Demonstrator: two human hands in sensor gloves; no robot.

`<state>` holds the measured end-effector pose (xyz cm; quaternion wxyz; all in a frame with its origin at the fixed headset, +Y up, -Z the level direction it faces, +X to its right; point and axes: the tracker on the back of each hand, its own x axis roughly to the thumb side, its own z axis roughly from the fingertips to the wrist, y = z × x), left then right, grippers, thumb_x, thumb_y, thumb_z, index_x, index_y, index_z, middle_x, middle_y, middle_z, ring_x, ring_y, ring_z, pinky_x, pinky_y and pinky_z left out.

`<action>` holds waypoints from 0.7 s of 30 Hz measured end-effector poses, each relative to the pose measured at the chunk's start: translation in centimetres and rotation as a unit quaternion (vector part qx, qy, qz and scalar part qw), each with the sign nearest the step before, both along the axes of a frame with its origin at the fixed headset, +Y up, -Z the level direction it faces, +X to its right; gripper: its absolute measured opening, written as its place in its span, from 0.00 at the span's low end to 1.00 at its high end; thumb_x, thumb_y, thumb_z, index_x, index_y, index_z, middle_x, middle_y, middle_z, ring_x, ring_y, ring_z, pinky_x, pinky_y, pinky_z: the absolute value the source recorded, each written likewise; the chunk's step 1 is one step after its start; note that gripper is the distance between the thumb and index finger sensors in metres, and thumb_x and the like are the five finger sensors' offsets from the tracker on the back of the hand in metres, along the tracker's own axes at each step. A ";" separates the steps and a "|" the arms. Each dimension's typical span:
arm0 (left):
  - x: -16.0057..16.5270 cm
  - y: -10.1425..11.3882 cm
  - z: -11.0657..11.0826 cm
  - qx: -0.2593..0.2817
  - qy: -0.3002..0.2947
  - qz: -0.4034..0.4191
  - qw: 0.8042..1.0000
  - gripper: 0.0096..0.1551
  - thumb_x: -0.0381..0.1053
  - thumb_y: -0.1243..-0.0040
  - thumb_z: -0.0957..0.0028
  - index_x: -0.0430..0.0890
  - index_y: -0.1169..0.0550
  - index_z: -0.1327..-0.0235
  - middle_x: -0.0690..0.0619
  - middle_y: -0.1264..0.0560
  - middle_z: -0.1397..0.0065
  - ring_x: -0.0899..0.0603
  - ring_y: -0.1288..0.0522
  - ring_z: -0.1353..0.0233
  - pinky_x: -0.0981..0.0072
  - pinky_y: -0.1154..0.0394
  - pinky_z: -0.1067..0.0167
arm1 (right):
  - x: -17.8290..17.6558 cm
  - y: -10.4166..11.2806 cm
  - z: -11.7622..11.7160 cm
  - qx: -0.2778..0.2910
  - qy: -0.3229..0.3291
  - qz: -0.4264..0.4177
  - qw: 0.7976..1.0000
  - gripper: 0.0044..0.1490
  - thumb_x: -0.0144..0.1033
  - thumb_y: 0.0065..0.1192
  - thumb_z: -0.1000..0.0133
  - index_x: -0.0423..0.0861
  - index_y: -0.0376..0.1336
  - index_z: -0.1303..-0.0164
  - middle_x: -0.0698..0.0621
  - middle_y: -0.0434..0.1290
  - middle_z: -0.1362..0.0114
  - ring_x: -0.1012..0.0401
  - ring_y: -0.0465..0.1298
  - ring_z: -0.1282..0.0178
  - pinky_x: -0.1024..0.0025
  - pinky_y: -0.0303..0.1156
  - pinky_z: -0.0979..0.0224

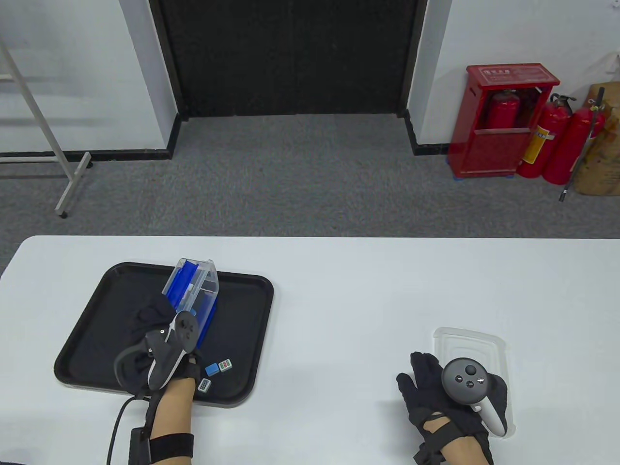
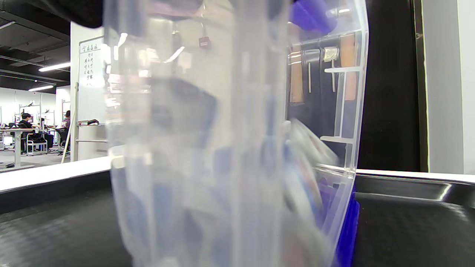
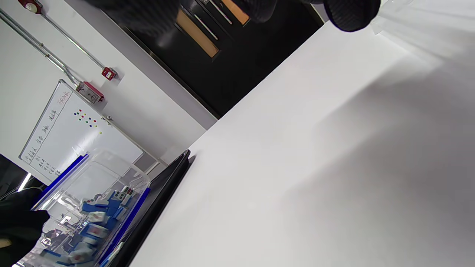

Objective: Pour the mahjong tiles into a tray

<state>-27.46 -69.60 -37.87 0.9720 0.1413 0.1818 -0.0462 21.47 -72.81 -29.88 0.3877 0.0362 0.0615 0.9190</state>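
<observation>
Grey carpet runs behind the white table (image 1: pixel 339 290), and at two o'clock a red extinguisher cabinet (image 1: pixel 503 121) carries a line of pale lettering too small to read. In the right wrist view a whiteboard (image 3: pixel 74 129) bears handwritten characters and coloured dots, also illegible.

On the table at nine o'clock lies the black tray (image 1: pixel 242 310). Over it the left hand (image 1: pixel 150 334) grips a clear plastic box (image 1: pixel 193 290) with blue edging, tilted with its open end toward twelve o'clock. The tracker and the dark glove hide how the fingers wrap it. Mahjong tiles (image 3: pixel 96 218), blue-backed, are heaped inside the box in the right wrist view; their faces are too small to read. In the left wrist view the box (image 2: pixel 230 148) fills the frame, blurred, and the tiles show only as blue and white smears. Three loose tiles (image 1: pixel 218 370) lie on the tray at five o'clock from the box, just beside the left wrist.

At four o'clock the right hand (image 1: pixel 436 392) rests palm down, fingers (image 1: pixel 421 368) loosely spread, partly on a clear lid (image 1: pixel 470 341) that is half hidden beneath it.
</observation>
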 end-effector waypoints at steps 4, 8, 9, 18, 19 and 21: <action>0.1 0.1 -0.2 -0.006 0.003 -0.001 1.000 0.38 0.44 0.43 0.44 0.42 0.46 0.25 0.34 0.40 0.29 0.24 0.30 0.39 0.32 0.32 0.45 | 0.2 0.0 0.1 0.000 -0.003 -0.002 1.000 0.48 0.51 0.52 0.47 0.32 0.48 0.26 0.25 0.45 0.24 0.28 0.57 0.30 0.25 0.46 0.32; 0.1 0.2 -0.2 -0.008 0.004 0.001 1.000 0.38 0.45 0.43 0.44 0.42 0.46 0.25 0.35 0.40 0.28 0.24 0.30 0.39 0.32 0.32 0.44 | 0.4 0.1 0.2 0.000 -0.006 -0.003 1.000 0.48 0.51 0.52 0.47 0.32 0.48 0.26 0.25 0.45 0.24 0.28 0.57 0.30 0.25 0.46 0.32; 0.1 0.1 -0.3 -0.008 0.002 0.001 1.000 0.38 0.45 0.43 0.44 0.42 0.46 0.25 0.35 0.40 0.28 0.24 0.30 0.38 0.32 0.32 0.44 | 0.5 0.1 0.2 0.000 -0.006 -0.003 1.000 0.48 0.51 0.52 0.47 0.32 0.48 0.26 0.25 0.45 0.24 0.28 0.57 0.30 0.25 0.46 0.32; 0.8 0.0 0.0 -0.006 -0.023 -0.011 1.000 0.36 0.43 0.43 0.45 0.40 0.44 0.27 0.30 0.41 0.27 0.22 0.29 0.36 0.30 0.29 0.48 | 0.7 0.1 0.3 0.001 -0.009 -0.003 1.000 0.48 0.51 0.52 0.47 0.32 0.48 0.26 0.25 0.45 0.24 0.28 0.57 0.30 0.25 0.46 0.32; 1.0 0.0 0.1 -0.014 -0.026 -0.014 0.999 0.36 0.42 0.43 0.45 0.40 0.44 0.27 0.29 0.42 0.26 0.21 0.29 0.35 0.31 0.28 0.48 | 0.7 0.1 0.3 0.001 -0.009 -0.003 1.000 0.48 0.51 0.52 0.47 0.32 0.48 0.26 0.25 0.45 0.24 0.28 0.57 0.30 0.25 0.46 0.32; 1.4 0.0 0.2 -0.019 -0.034 -0.031 0.999 0.36 0.42 0.44 0.45 0.39 0.45 0.28 0.29 0.42 0.26 0.21 0.30 0.34 0.31 0.28 0.49 | 0.6 0.0 0.2 -0.001 -0.009 -0.004 1.000 0.48 0.51 0.52 0.47 0.32 0.48 0.26 0.25 0.45 0.24 0.28 0.57 0.30 0.24 0.46 0.32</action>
